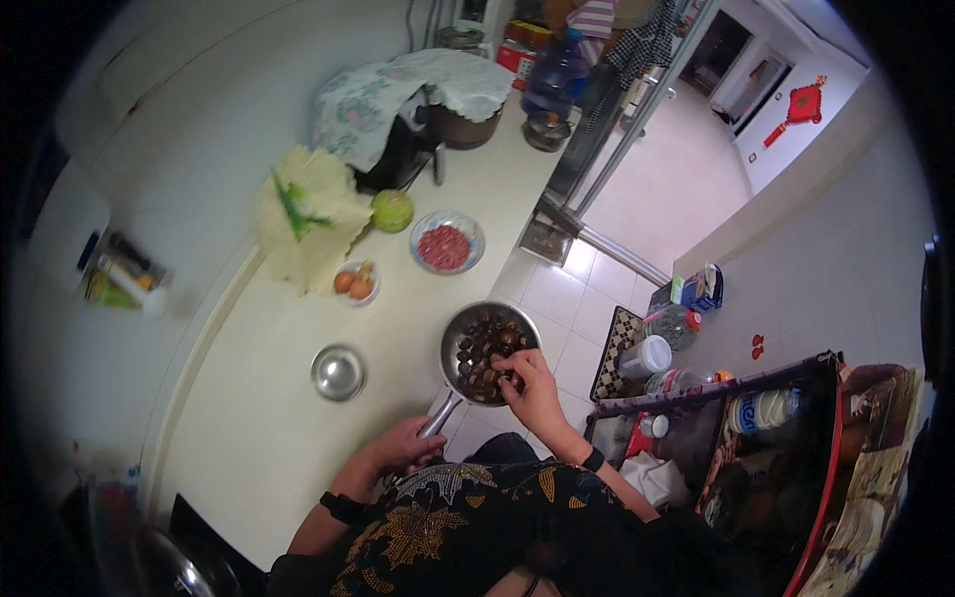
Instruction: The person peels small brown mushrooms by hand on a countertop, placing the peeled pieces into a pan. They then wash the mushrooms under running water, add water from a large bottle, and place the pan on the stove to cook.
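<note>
My left hand (409,445) grips the metal handle of a steel pan (528,319), held at the counter's front edge. Inside the pan lie many dark brown, glossy round pieces (477,351), which look like chestnuts or small mushrooms. The fingers of my right hand (531,382) reach down over the pan's right side, thumb and forefinger bent among the pieces. Whether they pinch one is hard to see. To the left, a small round steel bowl (338,372) stands on the pale countertop (257,418).
Beyond the pan are a plate of minced meat (445,248), a small bowl of eggs (357,283), a green round vegetable (392,211) and green leaves on a pale cloth (310,257). At right, bottles (670,327) and a storage rack (783,455) stand by the wall.
</note>
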Demonstrator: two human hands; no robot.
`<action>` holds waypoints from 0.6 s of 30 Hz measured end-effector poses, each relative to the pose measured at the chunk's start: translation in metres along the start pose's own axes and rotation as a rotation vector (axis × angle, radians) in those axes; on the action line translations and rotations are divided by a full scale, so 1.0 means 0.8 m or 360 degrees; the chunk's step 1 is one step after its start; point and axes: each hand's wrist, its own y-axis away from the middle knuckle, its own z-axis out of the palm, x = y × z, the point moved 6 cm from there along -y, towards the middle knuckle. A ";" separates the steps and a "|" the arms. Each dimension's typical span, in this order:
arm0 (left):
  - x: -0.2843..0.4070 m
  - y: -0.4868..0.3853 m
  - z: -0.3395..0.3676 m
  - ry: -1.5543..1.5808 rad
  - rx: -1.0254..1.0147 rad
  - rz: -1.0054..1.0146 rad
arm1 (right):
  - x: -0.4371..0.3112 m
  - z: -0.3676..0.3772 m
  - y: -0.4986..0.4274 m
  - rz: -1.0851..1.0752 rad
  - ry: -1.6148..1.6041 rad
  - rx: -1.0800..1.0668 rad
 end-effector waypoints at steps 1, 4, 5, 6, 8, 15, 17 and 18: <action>0.017 -0.021 -0.001 0.0028 -0.0014 -0.0038 | 0.005 -0.016 -0.016 -0.0081 0.0029 0.0039; 0.063 -0.091 0.006 0.0196 -0.0107 -0.0021 | 0.042 -0.056 -0.066 -0.0038 -0.0010 0.0022; 0.075 -0.117 0.006 0.0225 -0.0068 -0.0052 | 0.048 -0.073 -0.084 -0.0166 -0.0030 0.0072; 0.086 -0.143 0.009 0.0261 -0.0027 -0.0090 | 0.060 -0.089 -0.102 -0.0221 -0.0054 0.0098; 0.111 -0.184 0.022 0.0325 0.0032 -0.0088 | 0.082 -0.126 -0.143 -0.0356 0.0006 0.0125; 0.220 -0.287 0.038 0.0421 0.0291 0.0154 | 0.169 -0.268 -0.304 -0.0320 -0.0055 0.0170; 0.240 -0.309 0.031 0.0410 0.0402 0.0183 | 0.197 -0.293 -0.360 -0.0237 -0.0124 0.0175; 0.247 -0.319 0.027 0.0442 0.0413 0.0202 | 0.213 -0.301 -0.389 -0.0194 -0.0153 0.0204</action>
